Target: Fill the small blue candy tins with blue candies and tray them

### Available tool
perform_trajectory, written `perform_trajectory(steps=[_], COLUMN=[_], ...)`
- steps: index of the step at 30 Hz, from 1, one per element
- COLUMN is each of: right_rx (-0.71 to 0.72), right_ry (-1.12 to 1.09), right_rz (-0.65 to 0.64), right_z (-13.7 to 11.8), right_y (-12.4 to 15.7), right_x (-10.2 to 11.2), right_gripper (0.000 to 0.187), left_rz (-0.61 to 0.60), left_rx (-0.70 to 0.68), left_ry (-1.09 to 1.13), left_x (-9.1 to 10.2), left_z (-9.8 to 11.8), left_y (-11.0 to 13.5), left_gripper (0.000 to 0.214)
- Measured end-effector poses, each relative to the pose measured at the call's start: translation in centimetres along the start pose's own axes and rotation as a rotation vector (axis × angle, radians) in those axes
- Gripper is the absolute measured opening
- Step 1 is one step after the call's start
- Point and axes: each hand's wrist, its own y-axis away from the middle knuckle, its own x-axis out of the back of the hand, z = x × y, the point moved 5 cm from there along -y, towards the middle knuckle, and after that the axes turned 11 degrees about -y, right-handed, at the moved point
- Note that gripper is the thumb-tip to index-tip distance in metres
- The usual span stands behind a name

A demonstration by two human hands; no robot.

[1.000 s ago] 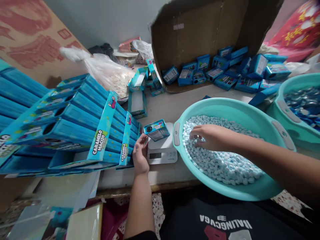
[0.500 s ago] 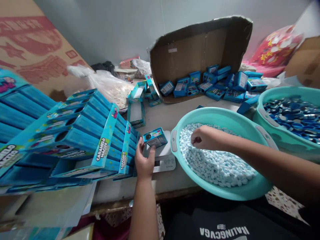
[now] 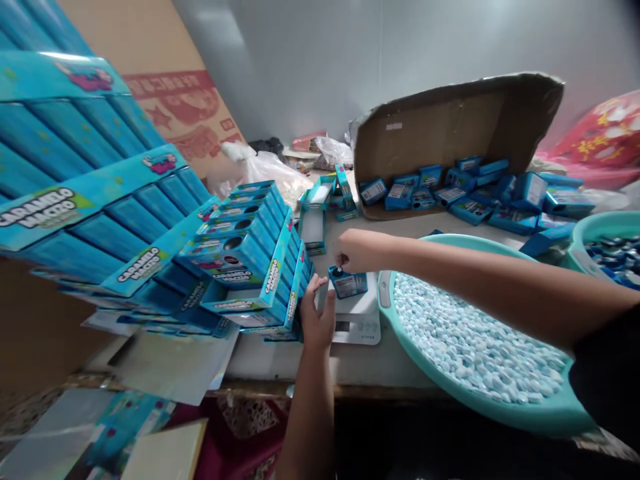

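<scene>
A small blue candy box [image 3: 351, 285] lies on a white digital scale [image 3: 369, 332], its opening at the upper left. My left hand [image 3: 318, 319] is at the box's left end, thumb and fingers apart; whether they touch it I cannot tell. Just above the opening, my right hand [image 3: 356, 249] has its fingers curled in a pinch. A pale bit of candy [image 3: 340, 269] shows at the fingertips; the rest of the grip is hidden. Beneath my right forearm stands a turquoise tub [image 3: 425, 357] of pale blue-white candies [image 3: 465, 343].
Blue display cartons [image 3: 240, 260] packed with boxes are stacked high on the left. Behind, a brown cardboard carton [image 3: 450, 127] lies on its side with several blue boxes [image 3: 470, 208] spilling out. Another turquoise tub [image 3: 583, 247] with blue wrapped pieces stands right. Small open trays [image 3: 313, 227] sit behind the scale.
My right hand has moved left from the candies in the tub to above the box's opening. My left hand stays beside the box. The view has swung left.
</scene>
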Motion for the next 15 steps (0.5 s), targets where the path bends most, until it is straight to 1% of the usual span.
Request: perform_trajectory(steps=[2, 5, 8, 10, 12, 13, 15], right_rx=[0.022, 0.014, -0.009, 0.008, -0.017, -0.067, -0.240], right_ry=[0.028, -0.044, -0.131, -0.132, -0.038, 0.026, 0.100], right_rz=[-0.015, -0.007, -0.002, 0.031, 0.066, 0.068, 0.055], right_z=[-0.2, -0.4, -0.6, -0.7, -0.3, 0.2, 2.0], right_y=[-0.3, -0.3, 0.0, 0.7, 2.3, 3.5, 6.9], right_x=[-0.5, -0.7, -0.4, 0.2, 0.8, 0.9, 0.5], right_gripper=[0.017, 0.022, 0.029, 0.034, 0.034, 0.031, 0.020], left_rz=[-0.002, 0.000, 0.003, 0.007, 0.016, 0.024, 0.041], left_rx=[-0.008, -0.002, 0.016, 0.032, 0.051, 0.062, 0.087], left_ry=[-0.009, -0.003, 0.028, 0.055, 0.082, 0.093, 0.115], left_x=[-0.1, -0.2, -0.2, -0.1, 0.0, 0.1, 0.1], left_z=[-0.2, -0.4, -0.4, -0.2, 0.0, 0.2, 0.4], left_y=[0.1, 0.2, 0.1, 0.1, 0.1, 0.1, 0.1], left_gripper=[0.043, 0.040, 0.043, 0.049, 0.055, 0.057, 0.059])
